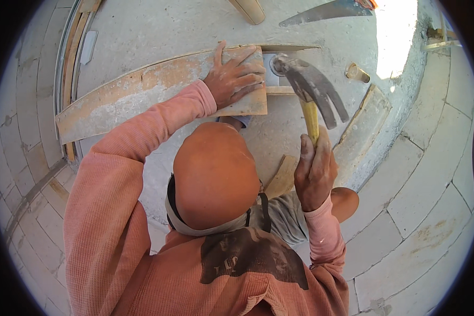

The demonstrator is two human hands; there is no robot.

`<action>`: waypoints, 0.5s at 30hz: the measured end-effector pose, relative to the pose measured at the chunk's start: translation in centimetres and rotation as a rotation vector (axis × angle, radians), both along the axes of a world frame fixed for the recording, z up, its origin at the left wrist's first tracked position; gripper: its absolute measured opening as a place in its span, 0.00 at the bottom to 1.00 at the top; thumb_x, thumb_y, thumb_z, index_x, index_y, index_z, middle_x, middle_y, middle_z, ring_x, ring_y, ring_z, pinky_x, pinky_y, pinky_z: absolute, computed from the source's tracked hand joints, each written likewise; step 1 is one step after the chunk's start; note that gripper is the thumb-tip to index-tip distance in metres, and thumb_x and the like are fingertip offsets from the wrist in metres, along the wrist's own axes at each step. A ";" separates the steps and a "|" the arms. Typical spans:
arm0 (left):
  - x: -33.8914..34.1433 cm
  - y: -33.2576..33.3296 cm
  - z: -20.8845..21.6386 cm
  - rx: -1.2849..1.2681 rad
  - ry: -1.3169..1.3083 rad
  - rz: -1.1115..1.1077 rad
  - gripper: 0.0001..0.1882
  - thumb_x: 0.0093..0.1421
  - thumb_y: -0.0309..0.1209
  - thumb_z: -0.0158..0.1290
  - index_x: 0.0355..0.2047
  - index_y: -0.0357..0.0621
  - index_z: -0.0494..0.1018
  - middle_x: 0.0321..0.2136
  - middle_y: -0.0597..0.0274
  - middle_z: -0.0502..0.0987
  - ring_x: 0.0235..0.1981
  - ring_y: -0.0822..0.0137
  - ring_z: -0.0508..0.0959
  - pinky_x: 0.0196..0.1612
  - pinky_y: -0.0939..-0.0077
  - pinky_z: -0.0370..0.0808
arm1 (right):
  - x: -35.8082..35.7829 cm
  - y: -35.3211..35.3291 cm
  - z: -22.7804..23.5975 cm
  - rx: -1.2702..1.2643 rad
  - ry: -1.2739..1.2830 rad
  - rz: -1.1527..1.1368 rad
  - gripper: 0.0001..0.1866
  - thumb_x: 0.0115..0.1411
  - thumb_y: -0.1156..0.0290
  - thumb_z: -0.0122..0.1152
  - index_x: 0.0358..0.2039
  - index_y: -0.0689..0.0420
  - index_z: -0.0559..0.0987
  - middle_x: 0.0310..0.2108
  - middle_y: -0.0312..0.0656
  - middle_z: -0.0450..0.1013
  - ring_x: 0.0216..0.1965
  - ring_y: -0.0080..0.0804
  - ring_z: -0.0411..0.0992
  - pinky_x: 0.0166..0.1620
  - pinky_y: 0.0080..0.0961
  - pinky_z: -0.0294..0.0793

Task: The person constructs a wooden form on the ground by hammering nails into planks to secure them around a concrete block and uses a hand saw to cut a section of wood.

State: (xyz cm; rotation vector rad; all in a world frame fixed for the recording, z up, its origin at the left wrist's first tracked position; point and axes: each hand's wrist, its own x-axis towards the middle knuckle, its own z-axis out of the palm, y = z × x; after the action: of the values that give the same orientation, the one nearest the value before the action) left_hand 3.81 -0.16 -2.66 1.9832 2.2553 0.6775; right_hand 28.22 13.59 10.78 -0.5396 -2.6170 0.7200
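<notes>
left hand (pixel 233 79): fingers spread flat, pressing on the plank's right end
right hand (pixel 315 171): fist wrapped round the hammer's yellow handle
hammer (pixel 310 87): steel head just right of the plank
plank (pixel 142 97): long, mortar-smeared, on concrete
saw (pixel 326 11): well above the plank

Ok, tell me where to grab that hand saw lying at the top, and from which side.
Grip the hand saw by its handle at the upper right end, where an orange bit shows at the frame edge; most of it is cut off. The blade tapers to a point toward the left, so come from the right, away from the blade's edge. Both hands are busy: left hand on the board, right hand holding the hammer.
</notes>
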 end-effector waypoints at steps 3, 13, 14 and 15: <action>-0.3 0.4 -0.5 -0.029 0.051 -0.018 0.05 0.66 0.39 0.58 0.41 0.59 0.79 0.54 0.78 0.77 0.73 0.62 0.60 0.66 0.15 0.42 | -0.1 -0.1 -1.6 -0.139 -0.357 0.028 0.20 0.66 0.76 0.61 0.57 0.67 0.72 0.39 0.55 0.76 0.32 0.53 0.77 0.33 0.40 0.78; -0.1 -0.3 -0.7 0.011 0.027 0.002 0.06 0.65 0.38 0.60 0.41 0.58 0.78 0.55 0.74 0.77 0.72 0.62 0.63 0.68 0.19 0.40 | 0.7 -0.5 -1.4 -0.160 -0.404 0.037 0.17 0.68 0.74 0.60 0.55 0.67 0.74 0.43 0.59 0.78 0.36 0.53 0.80 0.36 0.37 0.80; 0.1 -0.7 -0.6 -0.024 0.049 -0.013 0.09 0.64 0.36 0.60 0.44 0.56 0.78 0.54 0.69 0.77 0.72 0.59 0.63 0.69 0.23 0.40 | 1.3 -1.1 -1.4 -0.194 -0.317 -0.015 0.17 0.68 0.74 0.59 0.55 0.67 0.74 0.43 0.59 0.78 0.36 0.53 0.80 0.35 0.37 0.80; 0.0 -0.6 -0.5 -0.026 0.048 -0.009 0.09 0.64 0.36 0.60 0.44 0.56 0.78 0.54 0.69 0.77 0.72 0.59 0.63 0.69 0.23 0.40 | 1.5 -1.4 -1.3 -0.228 -0.229 -0.066 0.17 0.69 0.74 0.59 0.55 0.67 0.74 0.43 0.59 0.78 0.36 0.54 0.80 0.35 0.38 0.80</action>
State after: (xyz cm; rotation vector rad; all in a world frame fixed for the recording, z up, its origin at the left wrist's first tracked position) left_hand 3.83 -0.76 -3.16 2.0177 2.2682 0.6032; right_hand 29.69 12.18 9.52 -0.8152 -2.7247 0.9953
